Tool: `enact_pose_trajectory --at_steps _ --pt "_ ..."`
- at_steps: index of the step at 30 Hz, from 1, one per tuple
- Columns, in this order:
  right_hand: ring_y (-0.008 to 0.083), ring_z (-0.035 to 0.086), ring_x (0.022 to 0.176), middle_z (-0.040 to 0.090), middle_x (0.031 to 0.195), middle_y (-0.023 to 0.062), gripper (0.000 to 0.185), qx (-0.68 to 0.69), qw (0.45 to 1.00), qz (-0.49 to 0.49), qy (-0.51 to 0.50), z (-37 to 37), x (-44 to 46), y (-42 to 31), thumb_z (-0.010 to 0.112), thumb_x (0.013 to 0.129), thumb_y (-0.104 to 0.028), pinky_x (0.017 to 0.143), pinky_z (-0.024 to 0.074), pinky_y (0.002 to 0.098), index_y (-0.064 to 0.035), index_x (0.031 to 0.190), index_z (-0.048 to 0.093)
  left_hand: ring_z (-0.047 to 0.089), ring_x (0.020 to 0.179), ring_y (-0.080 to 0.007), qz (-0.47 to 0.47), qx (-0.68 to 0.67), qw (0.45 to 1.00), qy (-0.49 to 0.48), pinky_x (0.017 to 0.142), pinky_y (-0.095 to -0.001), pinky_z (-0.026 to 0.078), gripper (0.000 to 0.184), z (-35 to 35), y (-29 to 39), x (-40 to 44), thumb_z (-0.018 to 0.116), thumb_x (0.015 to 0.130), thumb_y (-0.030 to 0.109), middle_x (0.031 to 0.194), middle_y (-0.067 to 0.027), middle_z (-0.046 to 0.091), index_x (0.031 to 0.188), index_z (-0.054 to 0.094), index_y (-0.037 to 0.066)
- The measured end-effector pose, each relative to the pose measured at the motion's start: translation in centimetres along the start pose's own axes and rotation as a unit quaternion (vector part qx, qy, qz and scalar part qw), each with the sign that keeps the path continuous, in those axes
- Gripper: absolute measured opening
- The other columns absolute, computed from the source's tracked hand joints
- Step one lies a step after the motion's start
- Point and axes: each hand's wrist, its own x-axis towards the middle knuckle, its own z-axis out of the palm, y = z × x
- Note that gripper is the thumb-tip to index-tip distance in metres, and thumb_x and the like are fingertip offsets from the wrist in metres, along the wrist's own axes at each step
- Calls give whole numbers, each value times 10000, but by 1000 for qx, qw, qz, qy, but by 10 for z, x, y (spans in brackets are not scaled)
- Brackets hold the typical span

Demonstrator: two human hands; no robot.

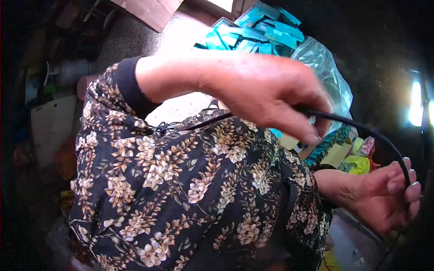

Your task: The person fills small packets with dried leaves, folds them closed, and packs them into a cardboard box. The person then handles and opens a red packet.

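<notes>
From my end I see a black cord (371,130) strung between my two hands, over on the right. My left hand (275,92) reaches in from the left, back side up and slightly blurred, its fingers bent round and its thumb lowered, in a narrow grip on the cord. From there the cord arcs to the right and nearer, down to my right hand (384,194), which is turned palm up with its fingers curled closed on it. Another dark length shows to the left of my left hand, over the floral top (172,176); I can't tell if it is the same cord.

The top fills the middle and near part of my view, and its dark cuff (128,83) sits partway up my left forearm. Just beyond the top, on the left side, some thin black wires (166,128) lie tangled against a bright white surface.

At the far side I make out a heap of teal boxes (253,31), with a clear plastic bag (332,74) just to the right of it. Farther right and nearer, a yellow bag (359,164) lies beyond my right hand. A pale board (151,11) juts in at the far left, and a bright light (416,104) shows at the right edge.
</notes>
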Motion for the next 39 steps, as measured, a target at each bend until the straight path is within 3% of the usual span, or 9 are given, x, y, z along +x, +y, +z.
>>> enact_pose_trajectory --at_steps 5,7,8,10,11,29,39 --pt "185 414 581 453 640 91 271 105 994 -8 -9 4 11 10 495 833 -293 534 328 335 -24 797 497 595 762 -151 1 -29 1000 -6 666 -261 484 243 -15 2 -26 594 866 187 850 -74 622 993 587 -20" --pt "184 413 573 458 632 95 288 130 991 -10 -12 3 12 15 480 845 -301 533 325 339 -18 797 501 603 777 -180 24 30 988 153 699 -278 501 375 -27 1 -34 530 900 272 947 -137 609 1126 524 -27" --pt "184 442 605 494 666 99 298 75 994 27 -72 -2 13 18 502 840 -328 578 346 346 -32 830 525 603 777 -180 24 32 987 154 699 -278 501 375 -35 0 -33 530 900 272 947 -137 609 1126 524 -27" --pt "185 498 667 565 736 105 331 -30 976 101 -190 -10 16 24 547 830 -382 667 388 359 -60 895 575 596 801 -154 102 172 959 198 712 -254 501 197 -54 1 -28 546 880 114 890 -88 597 1028 549 -15" --pt "185 498 667 565 736 105 331 -24 976 100 -191 -14 15 31 547 830 -382 667 388 359 -60 895 575 592 812 -141 139 243 935 217 719 -241 501 118 -58 3 -28 553 869 35 862 -63 590 979 561 -9" --pt "184 506 676 569 728 95 301 48 957 99 -267 -5 1 39 525 843 -356 717 371 375 -60 873 573 531 710 -136 115 399 841 346 640 -247 440 88 -54 12 -68 555 869 91 764 -51 548 878 541 5" --pt "184 511 681 571 724 89 288 41 941 61 -331 -1 0 25 512 850 -342 745 361 384 -61 861 573 495 649 -133 155 479 755 420 594 -250 404 124 -49 6 -86 557 869 123 707 -44 523 819 529 13"
